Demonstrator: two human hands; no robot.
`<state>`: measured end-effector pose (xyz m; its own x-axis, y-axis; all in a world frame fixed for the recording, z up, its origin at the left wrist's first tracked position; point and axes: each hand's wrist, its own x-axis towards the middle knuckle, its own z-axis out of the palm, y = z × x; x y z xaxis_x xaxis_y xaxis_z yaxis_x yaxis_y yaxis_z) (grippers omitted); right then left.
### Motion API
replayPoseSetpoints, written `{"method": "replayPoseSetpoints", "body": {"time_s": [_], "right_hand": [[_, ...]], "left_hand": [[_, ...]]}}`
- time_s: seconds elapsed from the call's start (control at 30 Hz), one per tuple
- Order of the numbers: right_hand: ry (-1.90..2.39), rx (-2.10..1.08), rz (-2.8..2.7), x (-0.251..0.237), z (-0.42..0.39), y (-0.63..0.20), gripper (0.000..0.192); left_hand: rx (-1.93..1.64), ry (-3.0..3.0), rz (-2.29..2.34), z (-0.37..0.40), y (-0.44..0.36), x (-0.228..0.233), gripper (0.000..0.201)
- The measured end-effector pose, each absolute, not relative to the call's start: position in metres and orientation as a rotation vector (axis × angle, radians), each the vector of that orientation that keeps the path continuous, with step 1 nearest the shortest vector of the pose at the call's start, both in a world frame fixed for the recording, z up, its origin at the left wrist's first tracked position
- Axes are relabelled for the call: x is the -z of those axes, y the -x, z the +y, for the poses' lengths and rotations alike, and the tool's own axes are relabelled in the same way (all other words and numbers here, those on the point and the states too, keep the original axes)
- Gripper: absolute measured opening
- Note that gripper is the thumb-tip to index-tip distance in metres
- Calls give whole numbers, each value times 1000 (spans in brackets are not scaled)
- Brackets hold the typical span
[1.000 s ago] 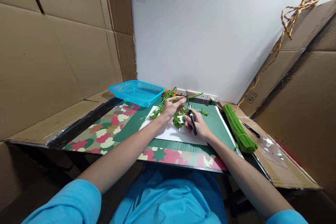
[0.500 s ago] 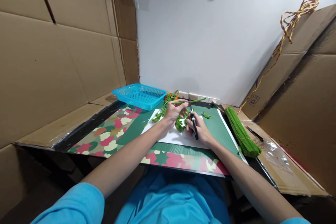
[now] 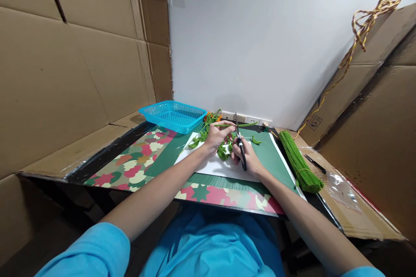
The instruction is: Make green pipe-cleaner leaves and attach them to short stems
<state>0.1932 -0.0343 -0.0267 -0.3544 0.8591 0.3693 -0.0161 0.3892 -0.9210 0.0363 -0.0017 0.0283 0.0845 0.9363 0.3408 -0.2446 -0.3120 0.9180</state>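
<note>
Left hand point(image 3: 217, 137) pinches a green pipe cleaner point(image 3: 249, 124) above the far part of the table point(image 3: 112, 149); the right hand point(image 3: 247, 156) grips black-handled scissors point(image 3: 243, 160), their blades crossing the strip just beside the left fingertips. Cutting appears to be the step in hand; whether the blades have bitten is too small to tell. Next seems to call for a steady pinch, fingertips clear, and a squeeze of the handles. Curled green pieces point(image 3: 222, 153) lie below on white paper point(image 3: 208, 168).

Green mat point(image 3: 269, 152) on seemingly black table point(image 3: 112, 152)
</note>
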Motion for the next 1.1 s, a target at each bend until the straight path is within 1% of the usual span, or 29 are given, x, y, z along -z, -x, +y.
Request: {"method": "replayPoseSetpoints", "body": {"time_s": [0.33, 0.47, 0.73, 1.1], "right_hand": [[784, -1046, -1643, 27, -32, -195, 43], [793, -1032, -1650, 29, -29, -195, 43], [793, -1021, -1647, 32, -27, -196, 42], [763, -1040, -1669, 32, -28, -197, 44]], "left_hand": [[-1414, -1445, 801, -4, -37, -32, 38], [-1426, -1376, 782, -2, -38, -31, 35], [-1402, -1320, 769, -3, -37, -32, 23], [-1370, -1321, 765, -4, -35, -31, 25]]}}
